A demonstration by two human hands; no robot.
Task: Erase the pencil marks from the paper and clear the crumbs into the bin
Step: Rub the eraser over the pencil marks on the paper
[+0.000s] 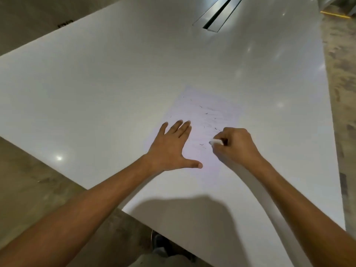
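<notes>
A white paper [204, 120] lies flat on a glossy white counter [107, 89], near the counter's right edge and angled away from the viewer. The left hand [171, 149] is released: palm down, fingers spread, it presses on the paper's left edge, with the thumb stretched out to the right across the sheet's lower part. The right hand [234, 145] is clenched around a small white eraser [216, 142], whose exposed end points left and sits on or just above the paper; contact is hard to tell. Thin dark crumbs [206, 113] are scattered over the sheet, some near the top, a few beside the right hand and one curl just left of the eraser. Faint pencil marks [208, 125] barely show in the middle of the paper. Farther back, a long metal slot [217, 13] is set flush into the counter. Brownish floor [341, 89] shows to the right and at lower left.
</notes>
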